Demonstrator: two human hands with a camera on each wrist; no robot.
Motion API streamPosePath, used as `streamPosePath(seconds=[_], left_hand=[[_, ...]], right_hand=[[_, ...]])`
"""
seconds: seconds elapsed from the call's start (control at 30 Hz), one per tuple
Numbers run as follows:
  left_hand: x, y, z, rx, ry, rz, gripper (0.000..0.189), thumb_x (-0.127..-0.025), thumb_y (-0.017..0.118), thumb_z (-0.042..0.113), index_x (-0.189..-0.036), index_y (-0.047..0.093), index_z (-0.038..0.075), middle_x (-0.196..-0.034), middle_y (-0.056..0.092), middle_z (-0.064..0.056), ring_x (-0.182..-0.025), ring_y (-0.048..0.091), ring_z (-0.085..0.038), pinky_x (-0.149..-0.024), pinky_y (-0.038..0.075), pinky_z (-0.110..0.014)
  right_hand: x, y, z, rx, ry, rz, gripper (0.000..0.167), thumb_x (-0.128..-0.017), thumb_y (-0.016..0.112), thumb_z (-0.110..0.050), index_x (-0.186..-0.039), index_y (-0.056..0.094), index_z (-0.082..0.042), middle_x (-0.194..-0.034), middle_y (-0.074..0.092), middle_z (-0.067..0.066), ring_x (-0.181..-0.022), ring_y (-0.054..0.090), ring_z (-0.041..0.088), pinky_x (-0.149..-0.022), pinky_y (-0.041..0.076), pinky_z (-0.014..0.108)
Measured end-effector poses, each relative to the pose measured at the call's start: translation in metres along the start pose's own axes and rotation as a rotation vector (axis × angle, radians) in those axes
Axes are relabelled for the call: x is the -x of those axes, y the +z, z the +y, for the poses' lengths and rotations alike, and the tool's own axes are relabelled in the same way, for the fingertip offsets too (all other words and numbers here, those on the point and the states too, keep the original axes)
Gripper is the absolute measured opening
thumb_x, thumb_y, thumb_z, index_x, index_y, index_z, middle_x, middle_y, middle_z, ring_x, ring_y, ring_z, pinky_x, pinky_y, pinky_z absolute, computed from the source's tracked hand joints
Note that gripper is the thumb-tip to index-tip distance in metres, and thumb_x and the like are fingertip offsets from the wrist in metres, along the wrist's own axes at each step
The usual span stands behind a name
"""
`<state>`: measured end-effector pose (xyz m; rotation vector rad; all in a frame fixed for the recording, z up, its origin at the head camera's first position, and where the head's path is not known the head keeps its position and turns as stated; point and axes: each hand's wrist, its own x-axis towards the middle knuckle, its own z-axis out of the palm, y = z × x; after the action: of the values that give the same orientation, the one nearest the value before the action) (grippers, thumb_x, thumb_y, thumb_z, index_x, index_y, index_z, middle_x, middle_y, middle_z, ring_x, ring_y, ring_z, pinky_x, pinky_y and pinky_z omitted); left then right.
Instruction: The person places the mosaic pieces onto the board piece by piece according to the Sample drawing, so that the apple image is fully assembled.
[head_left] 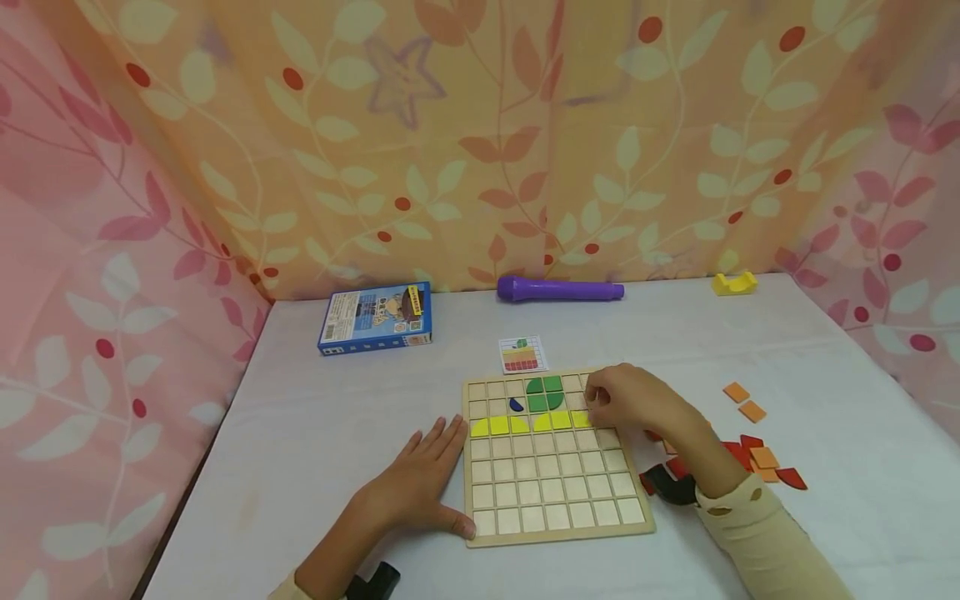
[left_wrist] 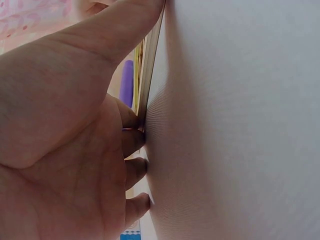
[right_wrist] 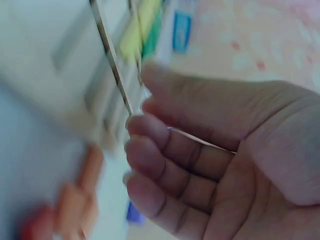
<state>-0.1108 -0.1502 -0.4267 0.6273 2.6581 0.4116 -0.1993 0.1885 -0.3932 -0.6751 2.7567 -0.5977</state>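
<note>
A wooden grid board (head_left: 560,542) lies on the white table. My left hand (head_left: 412,483) rests along its left side, fingers straight and thumb at the near left corner; the left wrist view shows the thumb (left_wrist: 120,30) against the board's edge. Over the board's far right part, my right hand (head_left: 633,400) curls its fingers at the end of a row of yellow tiles (head_left: 561,419). In the right wrist view the thumb (right_wrist: 165,82) lies close to the index finger; I cannot tell whether a tile is pinched there. Green tiles (head_left: 544,394) form a rounded shape beside a dark blue tile (head_left: 516,404).
Loose orange tiles (head_left: 765,457) and red tiles (head_left: 791,478) lie right of the board, partly behind the right forearm. Beyond the board are a picture card (head_left: 522,355), a blue box (head_left: 377,318), a purple toy microphone (head_left: 560,290) and a yellow stand (head_left: 735,284).
</note>
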Motion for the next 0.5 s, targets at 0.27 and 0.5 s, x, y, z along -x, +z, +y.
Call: streamPosePath(seconds=[0.27, 0.5], left_hand=[[0.0, 0.001, 0.0, -0.012, -0.009, -0.008, 0.137, -0.062, 0.074, 0.079, -0.161, 0.013, 0.007, -0.167, 0.007, -0.007, -0.152, 0.003, -0.029, -0.12, 0.009, -0.053], [-0.001, 0.001, -0.001, -0.005, -0.001, 0.0, 0.137, -0.062, 0.073, 0.08, -0.161, 0.014, 0.006, -0.167, 0.008, -0.008, -0.152, 0.004, -0.03, -0.12, 0.009, -0.053]], right_hand=[[0.017, -0.029, 0.037, 0.082, 0.147, -0.017, 0.021, -0.09, 0.07, -0.012, -0.108, 0.068, 0.0, -0.092, 0.064, 0.01, -0.08, 0.059, 0.026, -0.069, 0.052, 0.046], [0.015, -0.02, 0.045, 0.038, 0.111, -0.064, 0.036, -0.083, 0.082, -0.022, -0.109, 0.066, -0.002, -0.096, 0.061, 0.009, -0.079, 0.056, 0.021, -0.071, 0.05, 0.041]])
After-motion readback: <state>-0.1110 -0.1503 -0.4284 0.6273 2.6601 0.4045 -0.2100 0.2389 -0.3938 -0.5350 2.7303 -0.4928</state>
